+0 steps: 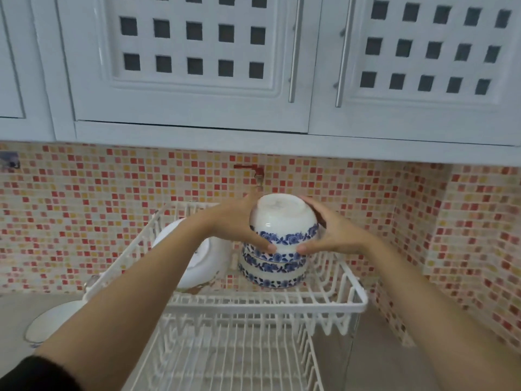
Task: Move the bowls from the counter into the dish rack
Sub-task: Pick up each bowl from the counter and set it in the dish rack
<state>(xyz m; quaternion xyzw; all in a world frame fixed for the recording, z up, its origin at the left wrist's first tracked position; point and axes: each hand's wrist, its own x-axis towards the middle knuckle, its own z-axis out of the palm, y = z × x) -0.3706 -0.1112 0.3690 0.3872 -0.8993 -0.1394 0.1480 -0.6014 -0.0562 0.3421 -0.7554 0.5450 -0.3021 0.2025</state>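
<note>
**Two hands on an upturned bowl over the rack**

Two hands grip one upside-down bowl (283,221), white with a blue flower band near its rim. The left hand (239,224) clasps its left side, thumb tip pressed on the blue band; the right hand (335,235) clasps the right side, thumb tip likewise at the rim. The bowl sits on or just above a stack of inverted bowls (272,268) of the same pattern; whether it touches them cannot be told.

That stack stands in the upper tier of a white wire dish rack (332,303), toward its back right. To the left of the stack, in the same tier, a white dish (203,263) leans on edge, partly hidden by the left forearm. The lower tier of the rack reaches toward the camera.

On the grey counter (17,309) left of the rack lies another white bowl (48,323), well apart from the stack. Behind runs a red-and-yellow mosaic tile wall (112,210) with a small red tap (253,172), under white cabinets (191,66).
</note>
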